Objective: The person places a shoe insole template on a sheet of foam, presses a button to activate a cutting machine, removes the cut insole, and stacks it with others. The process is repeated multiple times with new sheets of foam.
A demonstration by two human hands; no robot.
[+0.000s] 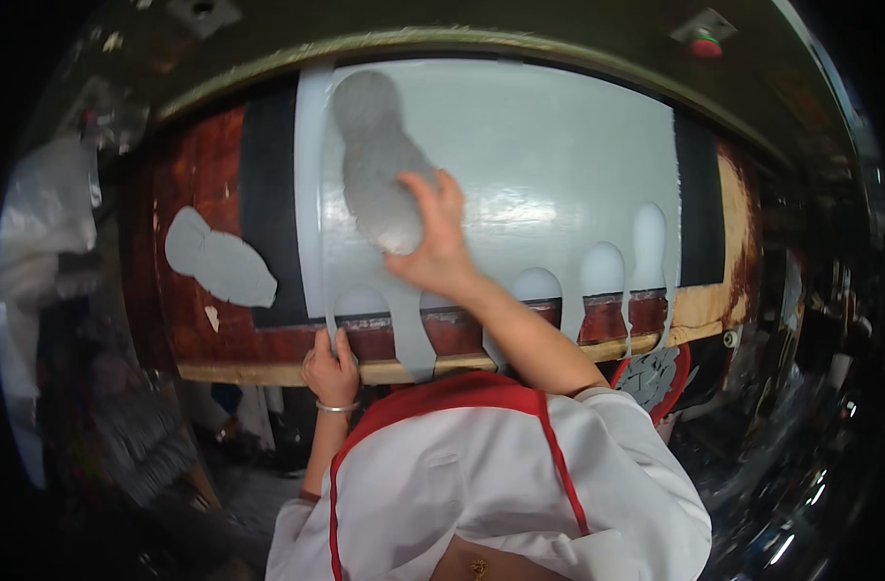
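Observation:
A pale grey sheet (559,145) lies over a white board (311,194), with rounded cut-outs and hanging strips along its near edge. On the sheet's left part rests a darker grey, sole-shaped piece (373,160). My right hand (444,240) grips that piece by its near end, thumb and fingers spread to either side. At the table's front edge, my left hand (330,373) pinches a narrow hanging strip of the sheet. Grey sole-shaped cutouts (220,257) lie left of the board; how many are stacked is unclear.
Black bands (696,198) flank the board on a worn reddish wooden table (205,339). A red-rimmed bucket (682,382) with grey scraps stands at the near right. A dark green machine beam (442,41) with a red knob (706,46) spans the back. Clear plastic (50,208) hangs at left.

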